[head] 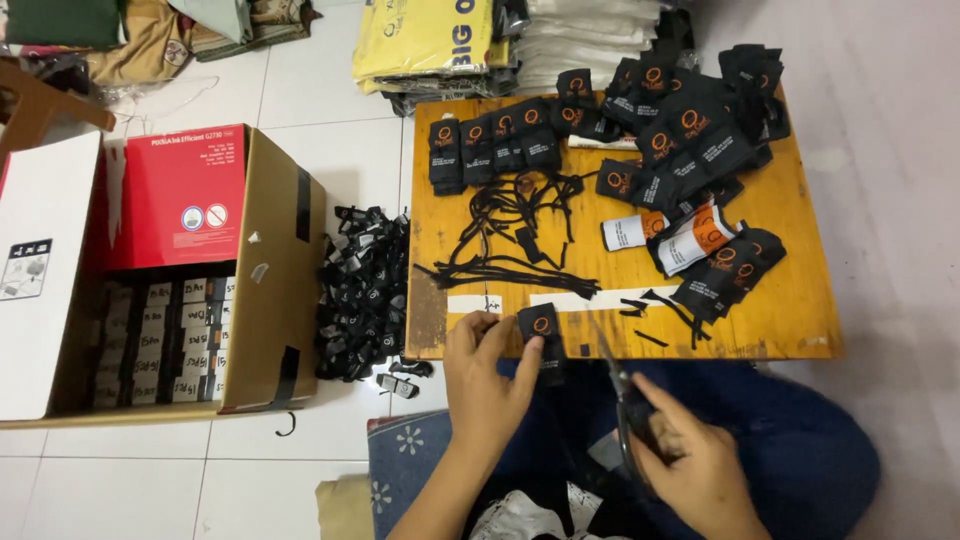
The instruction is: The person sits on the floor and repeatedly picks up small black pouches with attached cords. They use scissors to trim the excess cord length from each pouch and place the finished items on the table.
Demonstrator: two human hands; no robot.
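Black rectangular card tag with an orange ring (541,335) sits pinched in my left hand (487,378), while my right hand (690,462) curls closed around metal scissors (618,385).

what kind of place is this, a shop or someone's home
Probably a home workroom for packing goods, not a shop: the person sits on a tiled floor at a low wooden table strewn with black tags, beside a cardboard box of packed stock.
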